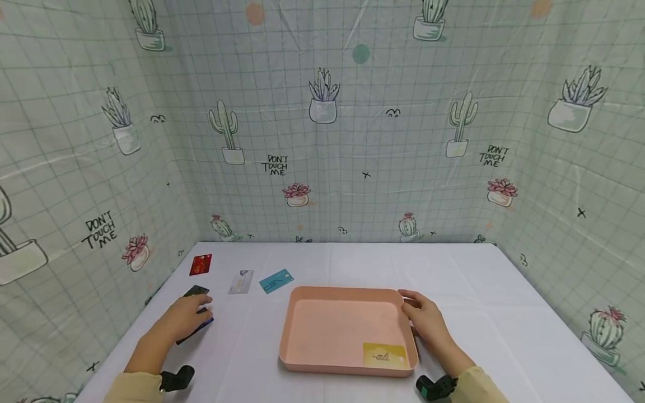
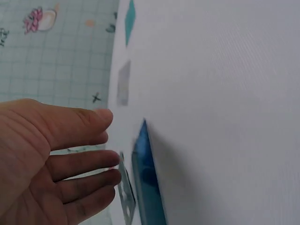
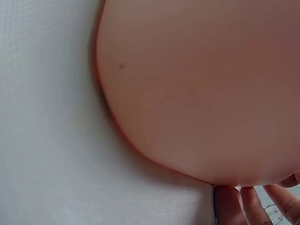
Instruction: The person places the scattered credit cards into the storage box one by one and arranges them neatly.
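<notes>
My left hand [image 1: 182, 318] reaches over two cards at the table's left side. One is a dark card [image 1: 195, 290] beyond the fingers, the other a blue card [image 2: 149, 187] partly hidden under the hand. In the left wrist view its fingers are extended and slightly spread, with nothing between them and the thumb. The right hand [image 1: 425, 320] holds the right rim of a peach tray [image 1: 347, 290] near its far corner. Its fingers [image 3: 229, 204] meet the tray's edge in the right wrist view. A yellow card [image 1: 385, 355] lies inside the tray, at the near right corner.
Behind the left hand, a red card [image 1: 200, 265], a pale grey card [image 1: 241, 282] and a teal card [image 1: 276, 281] lie spaced out on the white table [image 1: 478, 291]. Cactus-printed cloth [image 1: 363, 140] walls in the back and sides.
</notes>
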{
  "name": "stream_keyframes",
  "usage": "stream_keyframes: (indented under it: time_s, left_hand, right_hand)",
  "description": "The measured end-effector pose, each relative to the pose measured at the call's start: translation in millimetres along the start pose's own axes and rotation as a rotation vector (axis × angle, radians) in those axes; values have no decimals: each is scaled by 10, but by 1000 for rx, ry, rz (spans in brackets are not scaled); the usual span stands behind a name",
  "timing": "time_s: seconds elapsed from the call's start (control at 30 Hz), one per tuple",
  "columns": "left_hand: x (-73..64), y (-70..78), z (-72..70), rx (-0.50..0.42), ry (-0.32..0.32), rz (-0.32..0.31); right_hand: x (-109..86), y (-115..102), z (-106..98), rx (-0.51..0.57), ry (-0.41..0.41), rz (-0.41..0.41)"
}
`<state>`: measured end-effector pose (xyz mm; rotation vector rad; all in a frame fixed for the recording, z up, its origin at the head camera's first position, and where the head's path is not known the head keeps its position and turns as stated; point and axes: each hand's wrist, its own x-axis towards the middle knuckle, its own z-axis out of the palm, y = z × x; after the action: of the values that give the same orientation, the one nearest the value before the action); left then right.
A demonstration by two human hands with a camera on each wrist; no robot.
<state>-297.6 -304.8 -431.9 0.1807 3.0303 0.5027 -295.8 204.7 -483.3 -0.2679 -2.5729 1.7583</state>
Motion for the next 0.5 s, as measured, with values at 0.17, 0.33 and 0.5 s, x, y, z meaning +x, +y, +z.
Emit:
stream_keyframes:
  time_s: [0.17,0.33,0.5]
  left_hand:
    - [-26,-154,46,29,-10,-61]
    - [-37,-221,71,56,14,-69]
    - [-36,-217,26,90,37,-126]
  right_hand:
    - [-9,4,14,-1,1,2]
    - [-15,10,18,-2,-1,-1]
    - [-5,7,0,-7,-4,3]
